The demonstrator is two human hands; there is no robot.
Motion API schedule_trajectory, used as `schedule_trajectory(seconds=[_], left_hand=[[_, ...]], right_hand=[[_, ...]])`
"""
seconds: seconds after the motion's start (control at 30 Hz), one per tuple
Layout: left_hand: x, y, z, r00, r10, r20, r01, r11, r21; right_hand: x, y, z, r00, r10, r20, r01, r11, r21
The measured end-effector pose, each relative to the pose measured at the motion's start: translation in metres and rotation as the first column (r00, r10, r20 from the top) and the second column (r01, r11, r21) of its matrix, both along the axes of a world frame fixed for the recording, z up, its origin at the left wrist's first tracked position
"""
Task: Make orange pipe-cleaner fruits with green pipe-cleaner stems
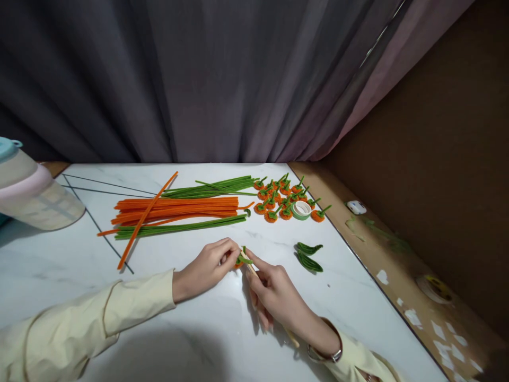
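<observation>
My left hand (210, 266) pinches a small orange and green pipe-cleaner pumpkin (238, 262), partly hidden behind the fingers. Closed around a thin wooden stick (293, 337), my right hand (274, 289) brings the stick's upper end against the green top of this piece. Both hands meet just above the white marbled table (167, 329). Beyond them lie a bundle of orange pipe cleaners (178, 208) and green pipe cleaners (214, 185). Several finished-looking orange pumpkins (271, 216) with green stems are grouped at the back right.
A roll of green tape (301, 216) rests among the pumpkins. Two dark green leaf shapes (309, 262) lie right of my hands. At the left stands a large bottle (35, 196). Curtains (207, 79) hang behind; a brown ledge (382, 254) with paper scraps borders the right.
</observation>
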State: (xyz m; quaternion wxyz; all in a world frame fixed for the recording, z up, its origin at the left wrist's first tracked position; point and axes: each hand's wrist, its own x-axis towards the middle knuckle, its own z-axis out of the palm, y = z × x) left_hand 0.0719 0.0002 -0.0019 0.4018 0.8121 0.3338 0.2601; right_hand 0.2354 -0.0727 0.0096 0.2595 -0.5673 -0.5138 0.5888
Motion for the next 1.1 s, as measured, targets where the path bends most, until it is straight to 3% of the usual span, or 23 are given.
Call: schedule_trajectory(seconds=[0.3,0.4,0.53,0.67,0.87,0.97,1.1], left_hand=[[-0.002,0.005,-0.001,0.999,-0.032,-0.031,0.028,0.991,-0.132],[-0.002,0.006,-0.001,0.998,-0.036,-0.061,0.022,0.976,-0.219],[-0.003,0.008,0.0,0.995,-0.071,-0.069,0.05,0.96,-0.274],[-0.004,0.009,0.0,0.993,-0.086,-0.081,0.062,0.962,-0.266],[-0.005,0.011,0.002,0.991,-0.106,-0.081,0.08,0.96,-0.267],[-0.005,0.011,0.002,0.99,-0.118,-0.072,0.094,0.959,-0.266],[-0.007,0.009,-0.002,0.985,-0.158,-0.065,0.154,0.987,-0.054]], right_hand=[[0.001,-0.001,0.004,0.945,0.122,0.303,-0.197,0.952,0.233],[0.002,-0.001,0.006,0.918,0.139,0.372,-0.237,0.944,0.231],[0.003,-0.002,0.006,0.932,0.175,0.317,-0.235,0.959,0.16],[0.002,-0.002,0.004,0.93,0.199,0.308,-0.245,0.963,0.117],[0.0,-0.004,0.001,0.865,0.167,0.473,-0.287,0.938,0.195],[0.002,-0.003,0.003,0.876,0.176,0.449,-0.282,0.942,0.181],[0.006,-0.002,0.011,0.945,0.2,0.26,-0.228,0.97,0.081]])
